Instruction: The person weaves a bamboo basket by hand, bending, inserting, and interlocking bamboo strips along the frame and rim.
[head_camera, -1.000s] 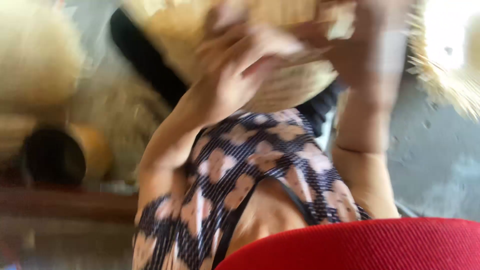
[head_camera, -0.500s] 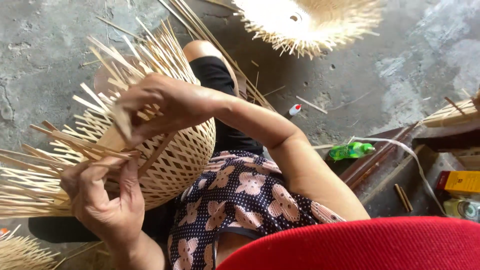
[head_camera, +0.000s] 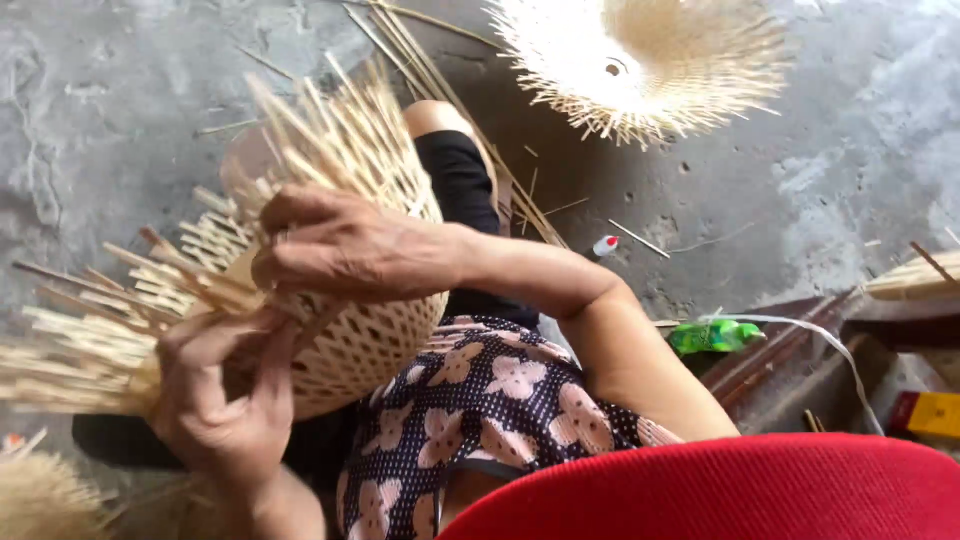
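Hands (head_camera: 300, 330) on lattice basket (head_camera: 370, 345) — splayed bamboo strips (head_camera: 90, 340)

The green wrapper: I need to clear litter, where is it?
The green wrapper lies on the floor at right in the head view, just beyond the person's right forearm.

The blurred, swinging view settled downward and closer. The right hand (head_camera: 345, 250) slid down over the woven bamboo basket (head_camera: 350, 330), and the left hand (head_camera: 225, 400) rose to grip its loose strips (head_camera: 90, 340).

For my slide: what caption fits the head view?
Both hands, left and right, weave a bamboo basket on the lap.
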